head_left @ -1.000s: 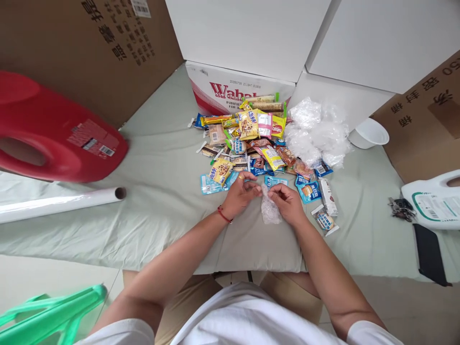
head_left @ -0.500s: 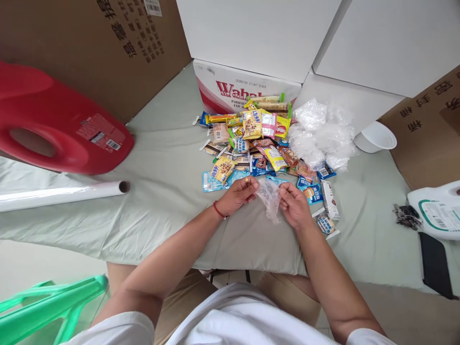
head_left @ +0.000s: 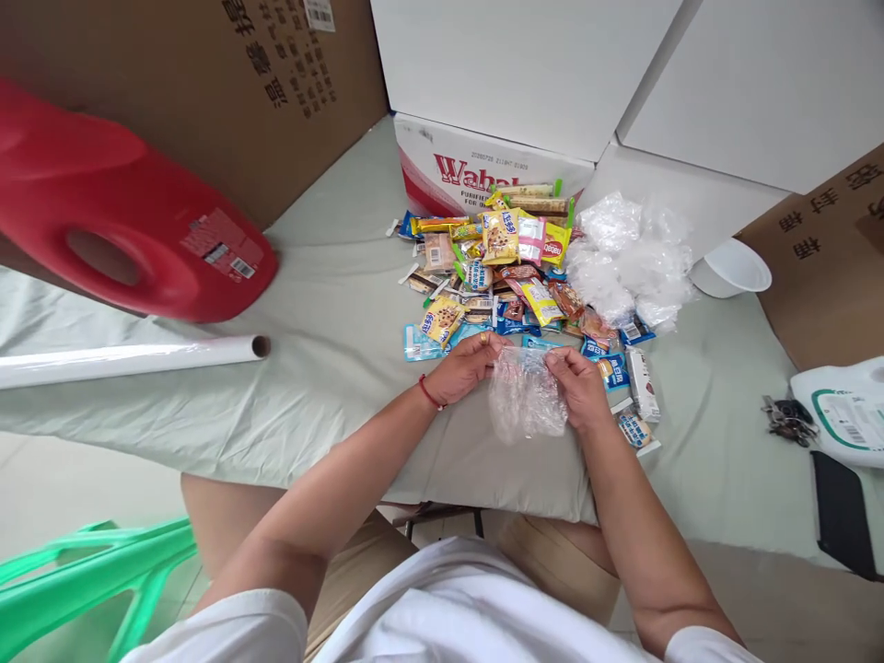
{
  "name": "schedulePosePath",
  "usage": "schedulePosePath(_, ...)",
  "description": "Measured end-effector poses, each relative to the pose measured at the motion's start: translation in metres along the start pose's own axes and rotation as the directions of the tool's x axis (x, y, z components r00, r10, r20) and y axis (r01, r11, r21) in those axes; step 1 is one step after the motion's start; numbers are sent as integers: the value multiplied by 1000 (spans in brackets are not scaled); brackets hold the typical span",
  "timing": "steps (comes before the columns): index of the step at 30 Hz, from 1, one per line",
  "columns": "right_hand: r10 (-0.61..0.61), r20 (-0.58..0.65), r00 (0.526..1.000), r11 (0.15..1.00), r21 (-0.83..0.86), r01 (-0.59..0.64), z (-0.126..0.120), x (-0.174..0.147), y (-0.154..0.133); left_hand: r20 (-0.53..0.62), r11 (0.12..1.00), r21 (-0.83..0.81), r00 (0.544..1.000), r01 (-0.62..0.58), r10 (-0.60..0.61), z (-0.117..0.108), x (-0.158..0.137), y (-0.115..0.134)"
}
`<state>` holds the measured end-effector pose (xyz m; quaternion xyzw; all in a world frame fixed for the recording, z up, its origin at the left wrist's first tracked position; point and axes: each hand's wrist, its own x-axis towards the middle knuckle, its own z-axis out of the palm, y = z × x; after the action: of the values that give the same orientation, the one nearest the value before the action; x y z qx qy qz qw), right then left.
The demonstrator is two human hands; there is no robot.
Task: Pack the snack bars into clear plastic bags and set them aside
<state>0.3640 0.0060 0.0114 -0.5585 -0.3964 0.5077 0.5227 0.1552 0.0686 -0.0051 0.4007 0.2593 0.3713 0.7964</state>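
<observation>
A clear plastic bag [head_left: 529,401] hangs spread out between my two hands, above the front part of the cloth-covered table. My left hand [head_left: 470,368] pinches its upper left corner. The upper right edge is gripped by my right hand [head_left: 580,385], thumb on top. Just behind the hands lies a pile of small wrapped snacks [head_left: 501,239], among them a yellow cookie packet [head_left: 442,319]. Beside my right hand are a blue snack packet [head_left: 611,370] and a white wrapped bar [head_left: 643,382]. Crumpled clear plastic bags [head_left: 625,262] are heaped at the pile's right.
On the left stand a red detergent jug [head_left: 200,239] and a white roll [head_left: 138,359]. A white bowl [head_left: 732,269], keys [head_left: 787,421], a white jug [head_left: 849,410] and a black phone-like slab [head_left: 843,511] are at right. Boxes [head_left: 511,55] wall the back; a green stool [head_left: 89,580] is below left.
The plastic bag has gone from bunched to spread flat and wider between my hands. My right hand has shifted slightly to the right. The whole view has shifted a little.
</observation>
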Motion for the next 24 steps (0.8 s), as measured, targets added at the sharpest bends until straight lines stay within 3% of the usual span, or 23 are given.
schedulePosePath(2,18,-45,999,1000,-4,-19,0,-1,-2,-20,999,28,999,-38,39,-3,1,1)
schedulePosePath(7,76,38,996,989,121,-80,-3,-3,-7,-8,995,81,998,-63,64,-7,1,5)
schedulePosePath(12,53,37,998,964,258,-61,-5,-2,-6,-35,987,111,993,-112,117,-11,-2,3)
schedulePosePath(17,4,166,986,965,256,-47,-6,-1,-1,-49,929,312,973,-199,225,-11,0,-5)
schedulePosePath(22,-27,223,974,981,196,-18,-4,-4,1,-150,867,435,930,-242,335,4,-5,-3)
schedulePosePath(24,-42,224,974,980,199,-4,-3,-5,0,-213,782,557,862,-280,460,13,-14,1)
